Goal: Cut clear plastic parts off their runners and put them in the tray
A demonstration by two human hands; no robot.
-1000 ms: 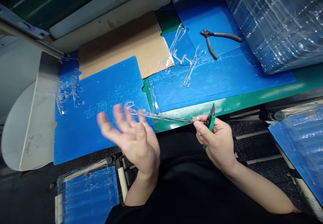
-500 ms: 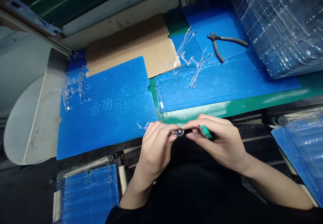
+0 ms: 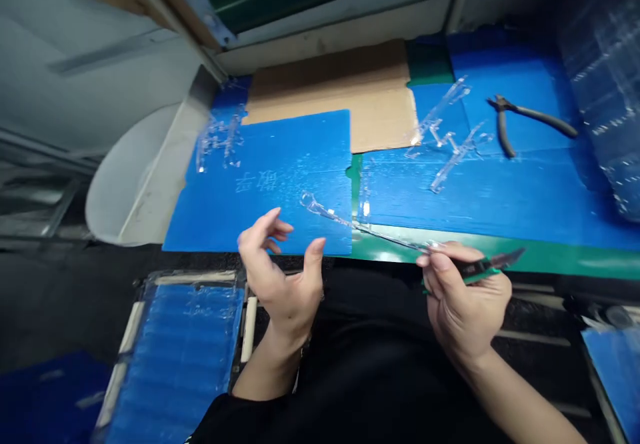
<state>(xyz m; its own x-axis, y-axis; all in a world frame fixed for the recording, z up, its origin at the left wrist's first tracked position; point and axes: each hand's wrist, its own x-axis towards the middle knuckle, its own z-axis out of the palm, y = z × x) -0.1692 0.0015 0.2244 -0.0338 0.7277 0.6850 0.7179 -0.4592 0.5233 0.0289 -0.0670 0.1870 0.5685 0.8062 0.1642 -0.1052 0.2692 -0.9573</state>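
My left hand (image 3: 283, 271) is open in the head view, its fingers apart and thumb raised, holding nothing. To its right, my right hand (image 3: 463, 291) pinches the near end of a long, thin clear plastic piece (image 3: 340, 219) between thumb and fingertips. The piece's rounded far end reaches left over the blue sheet (image 3: 215, 227). Also in my right hand lies a green-and-black knife (image 3: 483, 269), its dark blade pointing right, away from the plastic piece. The fingers hide part of its handle.
Clear plastic branching pieces (image 3: 453, 144) lie on the right blue sheet, beside grey-handled cutting pliers (image 3: 530, 114). More clear pieces (image 3: 220, 139) are at the left. Brown cardboard (image 3: 330, 77) lies behind. Stacked clear trays (image 3: 615, 97) stand far right; a blue-lined rack (image 3: 185, 344) is below left.
My hands have moved apart. The left has let go and opened; the right now holds the clear plastic piece out to the left, the knife still in its grasp. The view has shifted.
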